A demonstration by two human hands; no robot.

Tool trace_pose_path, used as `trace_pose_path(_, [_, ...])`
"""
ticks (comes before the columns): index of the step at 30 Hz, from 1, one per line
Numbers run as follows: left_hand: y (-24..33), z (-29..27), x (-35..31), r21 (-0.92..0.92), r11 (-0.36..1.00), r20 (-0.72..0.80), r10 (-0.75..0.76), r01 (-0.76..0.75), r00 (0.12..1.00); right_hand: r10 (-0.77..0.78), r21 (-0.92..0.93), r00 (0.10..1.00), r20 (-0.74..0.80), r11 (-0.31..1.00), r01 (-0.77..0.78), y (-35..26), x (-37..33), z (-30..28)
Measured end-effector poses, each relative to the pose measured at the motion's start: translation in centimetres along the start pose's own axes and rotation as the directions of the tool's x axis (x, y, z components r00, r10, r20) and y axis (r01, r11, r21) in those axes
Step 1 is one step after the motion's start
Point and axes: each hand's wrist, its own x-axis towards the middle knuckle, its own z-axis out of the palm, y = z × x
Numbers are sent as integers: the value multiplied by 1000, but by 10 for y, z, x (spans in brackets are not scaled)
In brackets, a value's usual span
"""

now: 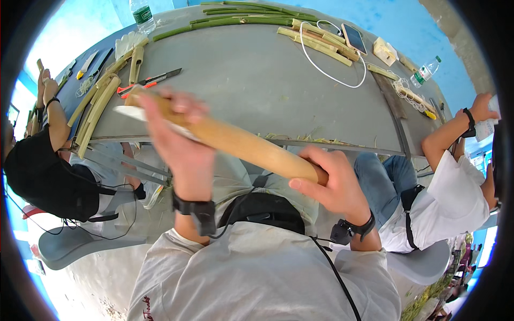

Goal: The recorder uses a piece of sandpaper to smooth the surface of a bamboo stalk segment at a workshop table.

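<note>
The right hand (334, 179) closes thumb and fingers round the near end of a bamboo tube (251, 147), probably to steady it. The left hand (182, 144) curls round the other end, a white sheet (131, 113) partly between palm and tube — blur hides how firmly it presses. The tube slants over the lap, its far end above the table's (241, 69) near edge, perhaps for elbow room. Just beyond lies a red-handled cutter (152, 81), apparently within easy reach. Farther out, two bottles (142, 16) (425, 72) wear green labels with pale print; red script marks the shirt (262, 273).
</note>
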Motion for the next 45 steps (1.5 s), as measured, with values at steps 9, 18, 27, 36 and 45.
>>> trace_pose_path(9, [0, 1, -5, 77, 996, -38, 52, -49, 998, -47, -44, 997, -64, 998, 44, 6, -3, 0])
trace_pose_path(18, [-50, 16, -33, 202, 976, 16, -89, 84, 996, -234, -298, 922, -308, 944, 140, 6, 10, 25])
trace_pose_path(27, [7, 12, 4, 94, 987, -132, 140, -128, 981, -287, -330, 909, -301, 926, 183, 13, -1, 6])
trace_pose_path(36, [-34, 12, -18, 218, 976, -97, 32, -10, 995, -110, -117, 973, -204, 989, 87, 2, 6, 11])
trace_pose_path(45, [-41, 16, -24, 112, 992, 3, -64, 63, 998, -19, 104, 1000, 5, 994, 19, -4, 9, 7])
